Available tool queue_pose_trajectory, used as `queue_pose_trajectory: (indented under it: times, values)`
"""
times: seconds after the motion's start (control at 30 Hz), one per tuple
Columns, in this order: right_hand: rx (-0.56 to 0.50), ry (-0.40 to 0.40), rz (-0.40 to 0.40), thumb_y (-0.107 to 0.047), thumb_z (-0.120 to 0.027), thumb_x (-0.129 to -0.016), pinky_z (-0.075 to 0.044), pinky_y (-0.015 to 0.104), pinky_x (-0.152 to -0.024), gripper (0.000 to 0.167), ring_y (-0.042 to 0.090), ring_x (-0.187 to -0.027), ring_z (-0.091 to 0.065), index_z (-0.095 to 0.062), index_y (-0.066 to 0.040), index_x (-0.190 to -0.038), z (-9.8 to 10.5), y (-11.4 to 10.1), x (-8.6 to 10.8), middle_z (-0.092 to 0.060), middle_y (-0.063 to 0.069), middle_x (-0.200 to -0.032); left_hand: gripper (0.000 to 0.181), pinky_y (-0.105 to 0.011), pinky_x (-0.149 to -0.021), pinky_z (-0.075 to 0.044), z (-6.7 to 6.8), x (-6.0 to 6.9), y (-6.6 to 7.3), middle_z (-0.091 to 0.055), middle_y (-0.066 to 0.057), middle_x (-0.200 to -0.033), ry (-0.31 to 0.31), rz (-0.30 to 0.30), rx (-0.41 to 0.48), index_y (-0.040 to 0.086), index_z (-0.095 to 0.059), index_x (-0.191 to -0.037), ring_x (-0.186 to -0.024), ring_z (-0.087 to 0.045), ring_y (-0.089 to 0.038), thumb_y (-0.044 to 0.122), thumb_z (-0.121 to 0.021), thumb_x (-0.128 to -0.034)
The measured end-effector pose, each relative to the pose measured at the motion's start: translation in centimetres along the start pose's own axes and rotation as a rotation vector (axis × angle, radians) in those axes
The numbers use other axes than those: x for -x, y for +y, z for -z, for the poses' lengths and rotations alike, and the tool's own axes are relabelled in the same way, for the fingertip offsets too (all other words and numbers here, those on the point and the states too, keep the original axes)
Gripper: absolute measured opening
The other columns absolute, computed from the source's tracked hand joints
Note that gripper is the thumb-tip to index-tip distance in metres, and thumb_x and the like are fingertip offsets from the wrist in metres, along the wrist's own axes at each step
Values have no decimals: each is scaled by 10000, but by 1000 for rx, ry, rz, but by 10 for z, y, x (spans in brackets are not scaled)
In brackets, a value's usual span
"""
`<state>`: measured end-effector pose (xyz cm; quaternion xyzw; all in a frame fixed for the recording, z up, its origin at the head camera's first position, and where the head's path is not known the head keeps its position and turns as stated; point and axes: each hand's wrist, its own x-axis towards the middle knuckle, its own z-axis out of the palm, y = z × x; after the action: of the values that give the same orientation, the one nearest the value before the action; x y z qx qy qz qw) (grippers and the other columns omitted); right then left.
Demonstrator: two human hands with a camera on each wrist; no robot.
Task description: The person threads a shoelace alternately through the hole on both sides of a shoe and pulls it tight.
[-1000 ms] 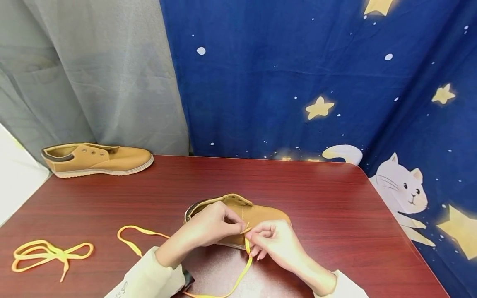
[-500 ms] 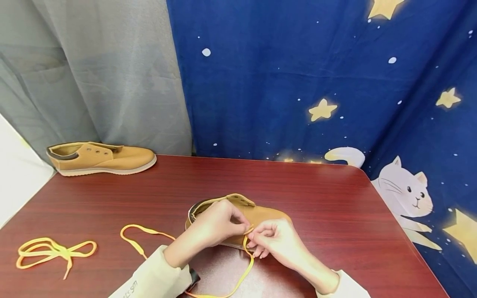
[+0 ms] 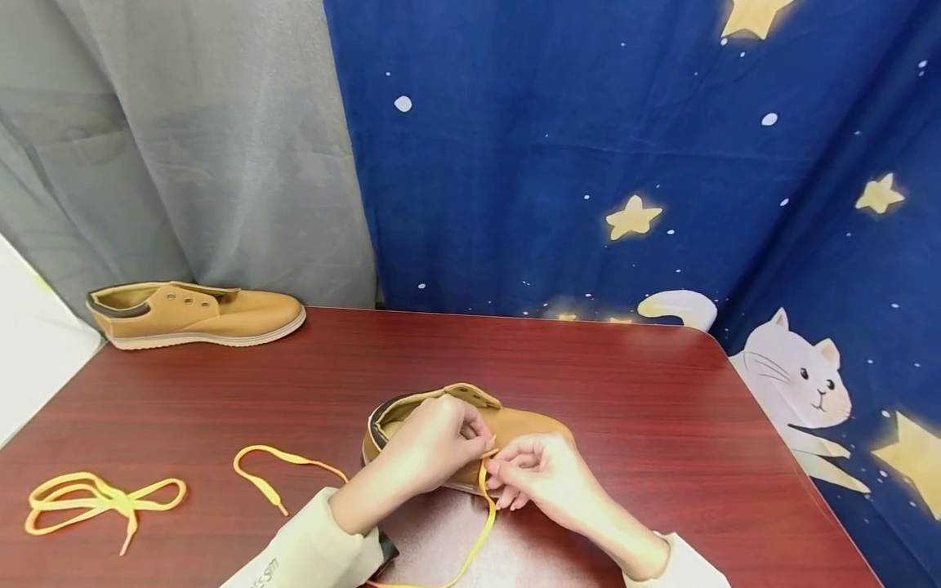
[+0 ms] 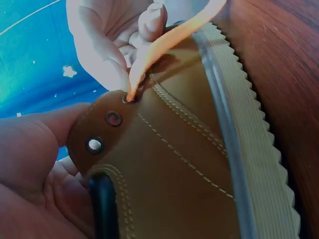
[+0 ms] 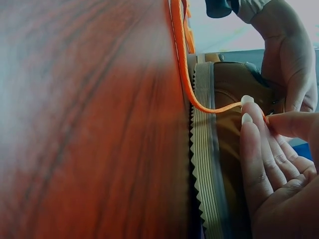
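Observation:
A tan leather shoe (image 3: 529, 420) stands on the table, toe to the right, both hands at its near side. My left hand (image 3: 434, 437) grips the near eyelet flap (image 4: 99, 134) between thumb and fingers; two bare eyelets show there. An orange-yellow shoelace (image 4: 172, 39) runs into the flap's front eyelet in the left wrist view. Close to that eyelet, my right hand (image 3: 544, 474) pinches the lace between thumb and fingertips, also seen as the right hand (image 5: 279, 169) in the right wrist view. How far the lace passes behind the flap is hidden.
Another tan shoe (image 3: 253, 314), without a lace, stands at the table's far left corner. A bundled yellow lace (image 3: 110, 498) lies at the near left. The working lace's loose end (image 3: 275, 498) curves left of my left sleeve (image 3: 316, 539). Curtains hang behind the table (image 3: 632, 367).
My left hand has shifted slightly right, toward the toe, and its fingertips have moved a little at the flap. The loose lace tip beside the left sleeve now shows. The right hand stays almost still.

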<state>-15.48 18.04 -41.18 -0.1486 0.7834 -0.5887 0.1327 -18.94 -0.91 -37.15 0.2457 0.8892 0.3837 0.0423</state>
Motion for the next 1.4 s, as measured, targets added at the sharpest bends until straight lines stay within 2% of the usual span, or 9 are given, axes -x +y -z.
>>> queue_pose_trajectory:
  times: [0.27,0.33,0.43,0.57,0.7,0.8,0.93,1.2,1.4]
  values:
    - [50,-18,20,-188,-700,-948,-604,396,-571,227,123,-587,-718,-730,36,-927,4,0,-1,-745,258,-818,95,-182,-659,-493,1,-1,1,-707,39,-762,17,0,60,120,-716,-817,-723,-628,-37,89,-727,-906]
    - [88,21,26,-222,-723,-936,-599,400,-555,229,131,-557,-711,-733,2,-891,5,-1,-1,-749,215,-782,89,-180,-657,-495,2,-1,1,-710,40,-765,26,2,76,117,-719,-825,-722,-629,-32,99,-726,-912]
    - [185,136,26,-276,-781,-885,-575,343,-511,214,133,-527,-689,-723,-72,-852,7,-1,-1,-746,104,-735,77,-182,-649,-495,4,-2,0,-724,39,-770,45,13,98,111,-725,-839,-711,-634,-21,117,-729,-916]
    - [302,247,45,-271,-833,-826,-459,228,-443,189,65,-513,-628,-731,-163,-942,11,-1,-2,-733,-18,-737,52,-186,-634,-496,7,-2,1,-741,20,-784,65,24,142,98,-730,-872,-704,-653,-22,126,-730,-915]
    - [278,209,79,-220,-807,-856,-488,243,-442,209,78,-504,-647,-759,-159,-1050,11,-1,-1,-752,12,-723,45,-180,-627,-499,8,-2,2,-736,10,-773,67,33,205,88,-732,-883,-710,-672,-31,116,-724,-918]
    - [231,179,95,-197,-780,-884,-560,288,-498,176,107,-532,-691,-769,-107,-1034,9,0,-2,-753,63,-713,42,-175,-630,-503,7,-3,1,-727,1,-768,62,43,257,78,-734,-888,-712,-674,-36,105,-722,-918]
    - [230,185,108,-196,-777,-886,-575,276,-528,142,62,-549,-687,-780,-95,-986,9,0,-2,-754,64,-719,36,-170,-664,-528,5,-4,0,-741,-24,-813,49,25,304,52,-728,-917,-741,-684,-50,84,-734,-901]
    - [237,186,132,-201,-777,-887,-565,251,-523,164,36,-551,-677,-780,-79,-996,9,-1,-1,-758,68,-724,83,-170,-681,-555,-2,-5,-5,-748,-35,-852,59,-20,293,59,-743,-889,-736,-684,-39,106,-796,-846]
    - [255,186,139,-203,-788,-876,-551,250,-499,109,37,-537,-666,-781,-116,-941,8,-1,-1,-747,59,-700,44,-176,-633,-525,1,-5,-3,-759,1,-797,126,15,285,100,-756,-875,-702,-689,-37,101,-793,-851]
